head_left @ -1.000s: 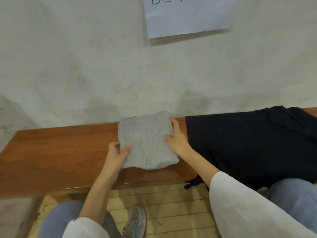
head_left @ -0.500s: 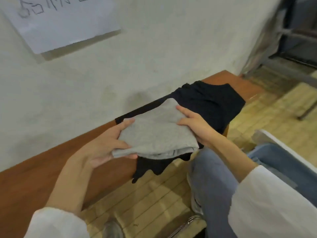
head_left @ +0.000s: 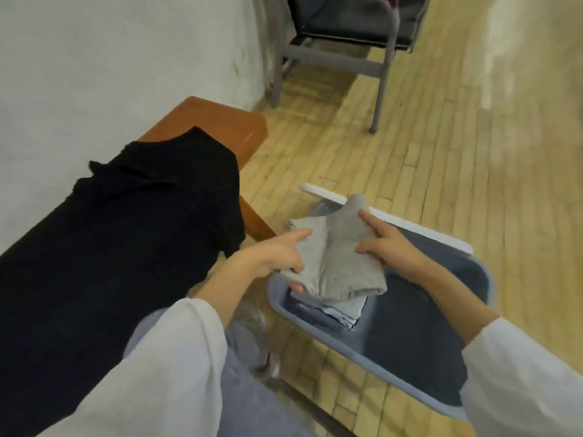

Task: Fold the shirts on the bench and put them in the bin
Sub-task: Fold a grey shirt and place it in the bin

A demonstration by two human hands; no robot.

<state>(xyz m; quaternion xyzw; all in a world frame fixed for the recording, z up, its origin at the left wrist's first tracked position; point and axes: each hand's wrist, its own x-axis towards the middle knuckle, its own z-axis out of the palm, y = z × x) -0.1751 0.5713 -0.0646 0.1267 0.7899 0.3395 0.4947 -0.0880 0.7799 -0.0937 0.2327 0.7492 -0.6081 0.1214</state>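
**Folded grey shirt now over the bin**

Both hands hold the folded grey shirt (head_left: 339, 263) just above the blue bin (head_left: 347, 346), which stands on the floor beside the right end of the table (head_left: 220, 121). One second ago this shirt lay on the table; half a second ago it was lifted at the table's front edge. The left hand (head_left: 277, 257) pinches its left side, index finger on top, other fingers below. The right hand (head_left: 389, 247) grips its right side. Under it, folded clothes (head_left: 342, 312) lie in the bin. The black shirt (head_left: 126, 231) is spread on the table as before.
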